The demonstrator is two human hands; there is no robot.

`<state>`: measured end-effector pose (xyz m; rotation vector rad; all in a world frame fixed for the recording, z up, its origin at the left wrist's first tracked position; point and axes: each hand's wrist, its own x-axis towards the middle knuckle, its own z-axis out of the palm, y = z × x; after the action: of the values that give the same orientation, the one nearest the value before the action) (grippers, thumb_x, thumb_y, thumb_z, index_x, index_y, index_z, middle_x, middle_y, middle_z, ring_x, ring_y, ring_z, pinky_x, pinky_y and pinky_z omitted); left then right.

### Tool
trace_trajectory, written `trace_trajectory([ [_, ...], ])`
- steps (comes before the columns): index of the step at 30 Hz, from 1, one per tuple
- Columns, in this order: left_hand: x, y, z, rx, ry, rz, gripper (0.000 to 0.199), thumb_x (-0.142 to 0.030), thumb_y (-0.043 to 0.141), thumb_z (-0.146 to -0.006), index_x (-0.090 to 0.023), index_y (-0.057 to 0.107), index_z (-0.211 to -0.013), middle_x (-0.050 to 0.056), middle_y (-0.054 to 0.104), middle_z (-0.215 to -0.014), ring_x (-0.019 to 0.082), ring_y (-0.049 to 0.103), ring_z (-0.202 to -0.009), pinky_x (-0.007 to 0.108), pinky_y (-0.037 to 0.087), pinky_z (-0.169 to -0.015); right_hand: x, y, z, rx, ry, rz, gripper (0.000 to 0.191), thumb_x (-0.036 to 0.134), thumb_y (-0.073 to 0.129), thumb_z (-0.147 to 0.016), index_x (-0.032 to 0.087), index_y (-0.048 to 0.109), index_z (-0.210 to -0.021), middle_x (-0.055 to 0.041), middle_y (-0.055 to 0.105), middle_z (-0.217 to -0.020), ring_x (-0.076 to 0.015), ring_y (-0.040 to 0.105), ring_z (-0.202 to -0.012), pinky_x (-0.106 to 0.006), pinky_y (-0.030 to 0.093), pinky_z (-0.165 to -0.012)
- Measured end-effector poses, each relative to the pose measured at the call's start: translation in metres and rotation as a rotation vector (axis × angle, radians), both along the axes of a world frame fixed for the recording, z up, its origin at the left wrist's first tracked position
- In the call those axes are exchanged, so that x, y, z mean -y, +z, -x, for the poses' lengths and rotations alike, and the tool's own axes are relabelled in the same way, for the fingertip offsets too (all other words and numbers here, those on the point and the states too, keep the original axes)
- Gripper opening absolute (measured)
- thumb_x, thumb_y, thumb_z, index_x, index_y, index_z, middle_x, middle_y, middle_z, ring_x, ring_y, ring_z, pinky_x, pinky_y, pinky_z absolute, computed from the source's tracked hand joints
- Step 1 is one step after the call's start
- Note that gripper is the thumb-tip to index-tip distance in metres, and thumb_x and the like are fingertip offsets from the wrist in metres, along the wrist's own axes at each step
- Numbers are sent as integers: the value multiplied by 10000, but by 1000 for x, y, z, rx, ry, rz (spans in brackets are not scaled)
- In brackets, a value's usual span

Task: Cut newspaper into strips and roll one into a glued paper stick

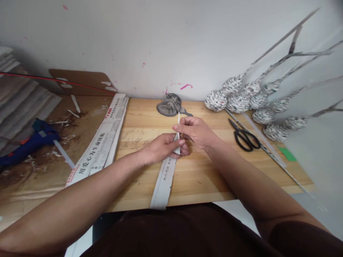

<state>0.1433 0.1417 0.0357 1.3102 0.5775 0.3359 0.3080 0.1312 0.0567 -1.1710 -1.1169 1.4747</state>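
Note:
A strip of newspaper (164, 182) runs from the front edge of the wooden table up into my hands, its upper end rolled into a thin white point. My left hand (167, 146) pinches the folded part of the strip between thumb and fingers. Just above it, my right hand (194, 132) grips the narrow rolled tip with thumb and forefinger. Behind the hands lies a crumpled grey mesh cloth (171, 104). Part of the strip is hidden by my left fingers.
Newspaper strips (100, 139) lie stacked at the left, beside a blue glue gun (40, 139) on stained cardboard. Black-handled scissors (245, 137) rest at the right, near a long thin paper rod (284, 171). Several woven paper gourd shapes (238, 102) stand against the wall.

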Motion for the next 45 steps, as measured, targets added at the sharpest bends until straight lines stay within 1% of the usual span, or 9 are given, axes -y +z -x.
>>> trace_trajectory([
  [6,-4,-4,3,45,-64,14,382,-484,532,-943,-141,697,-973,90,705,-993,189,664,-974,379,544,-884,-1,2,-5,59,159,2,375,484,801,-701,143,664,-778,36,595,-508,-66,484,-412,-192,305,-388],
  [11,-3,-3,3,43,-61,9,364,-478,549,-936,-139,677,-978,82,692,-974,175,650,-948,373,542,-878,-1,1,-3,4,2,-17,424,416,875,-609,173,527,-609,70,538,-489,-33,393,-402,-186,260,-380],
  [18,-4,-3,3,29,-29,43,398,-505,565,-917,-132,689,-984,100,705,-978,206,663,-983,388,545,-875,-3,4,-9,74,106,-24,339,432,825,-682,130,690,-758,21,623,-609,-29,417,-435,-191,241,-386],
  [23,-4,-5,4,29,-80,10,397,-511,550,-924,-145,688,-991,99,700,-992,206,663,-975,392,544,-869,-4,3,-8,-41,30,45,367,348,894,-575,158,583,-612,53,561,-512,-35,399,-415,-192,216,-376],
  [28,-2,-4,2,16,-47,47,415,-515,556,-919,-124,688,-962,116,711,-962,213,683,-932,388,548,-843,-4,3,-9,33,107,41,341,421,837,-664,132,697,-779,12,628,-630,-39,425,-453,-192,237,-396],
  [32,-1,-3,1,28,-42,58,406,-517,586,-900,-128,688,-954,110,717,-941,198,682,-901,363,547,-821,-5,1,-11,-6,1,2,370,385,873,-623,154,585,-625,56,553,-551,-28,367,-426,-192,218,-394],
  [38,-2,-2,2,43,-34,67,421,-528,591,-893,-124,699,-951,108,710,-934,194,680,-909,373,554,-832,-5,-2,-14,67,147,-5,343,454,798,-727,134,700,-799,4,628,-680,-37,412,-460,-200,249,-411],
  [42,-2,-1,2,28,-43,92,427,-537,619,-871,-126,695,-954,110,713,-935,190,686,-898,345,550,-812,-5,-4,-14,11,8,26,365,410,870,-627,152,613,-651,58,538,-545,-27,335,-406,-204,183,-386],
  [45,-2,-1,2,26,-40,82,431,-539,607,-878,-122,690,-946,113,715,-930,194,690,-884,351,549,-803,-6,-4,-15,14,83,16,357,470,815,-699,144,674,-741,26,593,-620,-37,397,-444,-198,232,-402],
])
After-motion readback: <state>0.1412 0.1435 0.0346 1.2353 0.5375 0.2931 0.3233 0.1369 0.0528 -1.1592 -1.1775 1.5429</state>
